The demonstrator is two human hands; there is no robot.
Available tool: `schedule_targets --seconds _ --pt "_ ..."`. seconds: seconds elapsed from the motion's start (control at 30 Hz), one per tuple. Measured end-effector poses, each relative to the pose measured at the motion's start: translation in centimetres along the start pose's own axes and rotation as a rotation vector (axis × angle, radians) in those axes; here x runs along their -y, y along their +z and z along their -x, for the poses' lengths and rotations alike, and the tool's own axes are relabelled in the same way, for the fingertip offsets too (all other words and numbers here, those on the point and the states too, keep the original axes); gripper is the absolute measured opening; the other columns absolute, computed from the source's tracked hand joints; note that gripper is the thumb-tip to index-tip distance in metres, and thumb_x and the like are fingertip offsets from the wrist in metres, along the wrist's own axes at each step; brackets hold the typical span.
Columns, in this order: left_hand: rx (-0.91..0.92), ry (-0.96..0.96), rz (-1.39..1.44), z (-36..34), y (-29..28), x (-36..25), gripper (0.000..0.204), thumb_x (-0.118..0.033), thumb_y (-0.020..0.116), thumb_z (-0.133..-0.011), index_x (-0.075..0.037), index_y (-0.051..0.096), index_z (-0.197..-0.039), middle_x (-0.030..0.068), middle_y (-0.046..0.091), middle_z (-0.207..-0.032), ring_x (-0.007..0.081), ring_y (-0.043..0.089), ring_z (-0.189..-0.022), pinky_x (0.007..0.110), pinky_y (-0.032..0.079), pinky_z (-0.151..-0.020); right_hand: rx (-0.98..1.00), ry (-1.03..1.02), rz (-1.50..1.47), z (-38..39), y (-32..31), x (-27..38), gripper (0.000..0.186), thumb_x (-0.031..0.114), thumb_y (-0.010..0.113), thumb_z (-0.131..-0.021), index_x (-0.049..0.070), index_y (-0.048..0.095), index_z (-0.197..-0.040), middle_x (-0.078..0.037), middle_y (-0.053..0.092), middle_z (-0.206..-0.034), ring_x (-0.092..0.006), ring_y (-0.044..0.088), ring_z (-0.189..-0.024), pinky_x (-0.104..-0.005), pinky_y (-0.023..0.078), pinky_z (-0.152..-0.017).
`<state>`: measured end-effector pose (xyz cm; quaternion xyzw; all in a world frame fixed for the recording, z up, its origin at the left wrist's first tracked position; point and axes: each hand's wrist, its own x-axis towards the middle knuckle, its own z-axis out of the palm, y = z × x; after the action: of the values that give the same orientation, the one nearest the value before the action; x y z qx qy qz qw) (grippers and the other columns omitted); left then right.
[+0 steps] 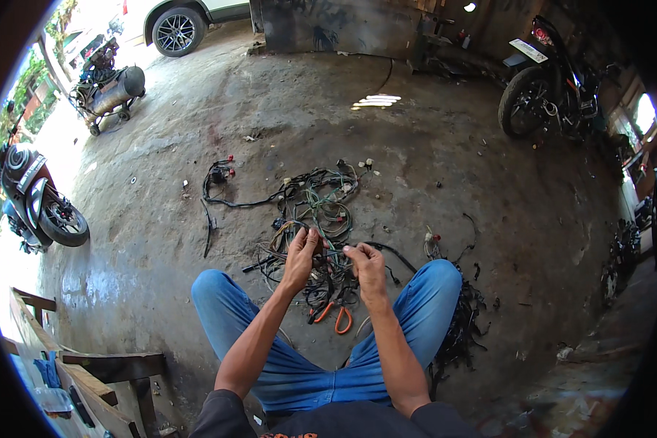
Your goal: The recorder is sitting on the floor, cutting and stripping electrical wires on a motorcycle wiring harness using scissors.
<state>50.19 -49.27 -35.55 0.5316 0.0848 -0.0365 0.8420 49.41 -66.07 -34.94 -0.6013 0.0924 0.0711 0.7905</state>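
A tangled wiring harness point(317, 190) of black, green and yellowish wires, with several small connectors, lies on the concrete floor between my bent knees. My left hand point(303, 255) is closed, pinching wires near the middle of the bundle. My right hand point(365, 266), just to its right, pinches a dark wire between thumb and fingers. Below both hands lies an orange-handled cutting tool point(344, 320), its head partly hidden by wires. A loose branch with pale and red connectors point(434, 241) lies to the right, and dark stripped scraps point(471, 321) are heaped beside my right leg.
Motorcycles stand at left point(33, 190) and back right point(540, 95). A wheeled compressor point(113, 91) is at back left, near a white car point(197, 11). A wooden bench point(87, 372) is at lower left. Dark parts point(620, 248) lie along the right side.
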Motion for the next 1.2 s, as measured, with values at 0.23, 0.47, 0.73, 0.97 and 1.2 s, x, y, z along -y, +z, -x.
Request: schedule_targets --seconds 0.23,0.47,0.73,0.97,1.2 --pt "-0.166 0.081 0.237 -1.0 -6.2 -3.1 0.03 -0.037 0.048 -0.107 -0.007 0.053 -0.108 0.0023 0.053 -0.089 0.0106 0.05 -0.065 0.027 0.044 -0.052 -0.406 -0.231 -0.097 -1.5 -5.7 5.7 0.034 0.023 0.068 -0.095 0.015 0.058 -0.063 0.006 0.045 -0.055 -0.0028 0.034 -0.048 -0.0251 0.024 -0.046" --pt "-0.023 0.229 -0.406 0.1 -3.7 -0.7 0.044 -0.025 0.065 -0.098 0.0 0.052 -0.132 0.0049 0.053 -0.099 0.0124 0.057 -0.08 0.027 0.049 -0.071 -0.152 -0.345 1.043 -3.2 -3.9 0.3 0.034 0.019 0.065 -0.093 -0.003 0.068 -0.119 -0.012 0.073 -0.088 -0.0319 0.07 -0.084 -0.0349 0.052 -0.075" --pt "-0.237 0.194 -0.992 0.3 -6.3 -0.4 0.03 -0.019 0.061 -0.098 0.002 0.058 -0.12 0.0137 0.065 -0.082 0.0213 0.065 -0.075 0.037 0.05 -0.067 -0.465 -0.072 1.671 -6.4 -5.2 -6.5 0.031 0.013 0.065 -0.087 0.001 0.066 -0.116 -0.018 0.064 -0.122 -0.0369 0.062 -0.113 -0.0496 0.048 -0.097" --pt "-0.373 0.138 -0.558 -1.0 -7.6 -0.6 0.032 -0.018 0.053 -0.105 0.002 0.057 -0.128 0.0033 0.066 -0.077 0.0085 0.057 -0.064 0.026 0.046 -0.059 -0.186 0.242 1.359 -1.5 -2.2 -15.0 0.034 0.019 0.069 -0.083 0.0 0.063 -0.111 -0.023 0.06 -0.124 -0.0398 0.062 -0.114 -0.0479 0.055 -0.09" --pt "-0.122 0.262 -0.184 -0.8 -5.3 -0.7 0.045 -0.009 0.046 -0.106 0.001 0.04 -0.15 0.0049 0.062 -0.113 0.0071 0.049 -0.075 0.024 0.045 -0.067 -0.282 0.463 1.505 4.9 1.5 -21.8 0.081 0.05 0.076 -0.084 0.006 0.034 -0.137 -0.021 0.047 -0.126 -0.0386 0.059 -0.111 -0.0478 0.053 -0.09"
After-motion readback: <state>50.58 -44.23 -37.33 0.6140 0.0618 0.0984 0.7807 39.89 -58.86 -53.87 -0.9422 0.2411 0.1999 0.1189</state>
